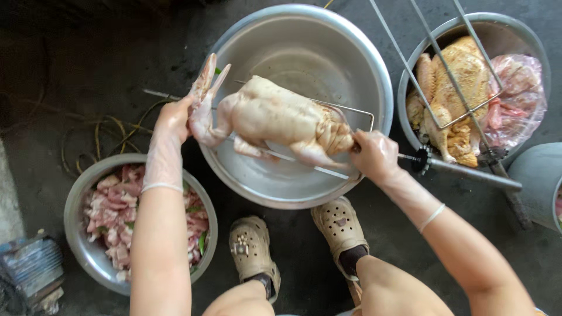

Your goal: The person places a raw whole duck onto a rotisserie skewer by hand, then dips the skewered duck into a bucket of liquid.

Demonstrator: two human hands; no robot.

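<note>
One raw plucked chicken (281, 120) lies on a metal spit (328, 169), long axis left-right over the big steel basin (374, 70); our left hand (172, 120) closed on its feet; right hand (374, 155) closed at its tail end.

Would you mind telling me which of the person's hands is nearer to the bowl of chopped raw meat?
Left. The left hand grips the raw chicken's legs just above the meat bowl; the right hand holds the spit's far end, across the big empty basin.
</note>
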